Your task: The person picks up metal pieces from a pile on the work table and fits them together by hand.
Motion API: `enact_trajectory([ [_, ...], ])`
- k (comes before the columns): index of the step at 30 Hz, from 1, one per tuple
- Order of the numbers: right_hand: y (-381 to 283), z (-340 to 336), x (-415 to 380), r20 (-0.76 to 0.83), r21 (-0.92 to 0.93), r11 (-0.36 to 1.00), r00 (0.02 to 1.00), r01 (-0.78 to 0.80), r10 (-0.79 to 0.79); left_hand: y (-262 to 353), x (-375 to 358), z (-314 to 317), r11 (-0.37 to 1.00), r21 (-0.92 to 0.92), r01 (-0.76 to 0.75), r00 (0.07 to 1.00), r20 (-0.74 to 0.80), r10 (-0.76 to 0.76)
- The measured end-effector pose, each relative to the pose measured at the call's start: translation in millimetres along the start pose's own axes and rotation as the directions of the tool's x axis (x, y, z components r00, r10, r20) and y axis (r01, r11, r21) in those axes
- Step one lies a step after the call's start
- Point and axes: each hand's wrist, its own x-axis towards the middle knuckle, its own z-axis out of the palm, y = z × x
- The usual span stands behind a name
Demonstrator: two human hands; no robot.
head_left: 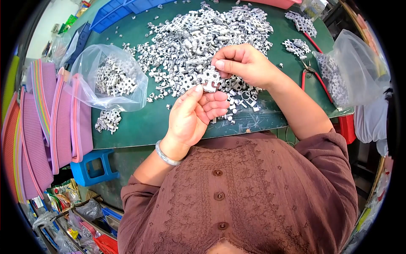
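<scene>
My left hand (190, 112) is palm up below the pile, thumb and fingers closed on the lower edge of a flat silver metal casting (211, 78) with holes and knobs. On the casting's lower side a dark brownish part shows. My right hand (247, 65) comes in from the right, thumb and forefinger pinched at the casting's upper edge; its fingertips partly hide what they grip. Right behind both hands spreads a large heap of small silver metal parts (190, 40), and some loose ones lie just beside the fingers.
A clear plastic bag of metal parts (116, 78) sits left on the green table (139, 133). Red-handled pliers (313, 72), castings (296, 47) and another filled bag (338, 80) are at right. Blue bins (112, 17) stand behind; purple baskets (67, 118) and a blue stool (94, 167) are left.
</scene>
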Motion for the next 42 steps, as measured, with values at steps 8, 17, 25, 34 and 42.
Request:
enact_trajectory([
  [8,1.2,-0.1,0.9,-0.010,-0.008,1.000,1.000,0.002,-0.002,-0.5,0.5,-2.2,1.000,0.016,0.004,0.999,0.046,-0.005],
  [17,1.1,0.3,0.6,-0.006,0.005,1.000,1.000,-0.005,0.005,-0.7,0.2,-0.1,1.000,-0.014,-0.001,1.000,0.016,0.001],
  [25,3.0,-1.7,1.2,0.012,-0.026,1.000,1.000,0.001,0.000,-0.9,-0.4,0.0,1.000,-0.008,-0.008,1.000,0.014,0.008],
  [34,1.3,-0.3,1.9,0.005,-0.064,0.997,0.999,0.036,-0.036,13.4,-9.2,-0.4,0.973,0.167,-0.158,0.987,-0.002,0.160],
  [42,9.2,-3.8,3.5,-0.013,-0.523,0.842,0.986,0.134,-0.165,83.5,-30.9,-24.9,0.521,0.492,-0.698,0.629,0.073,0.774],
])
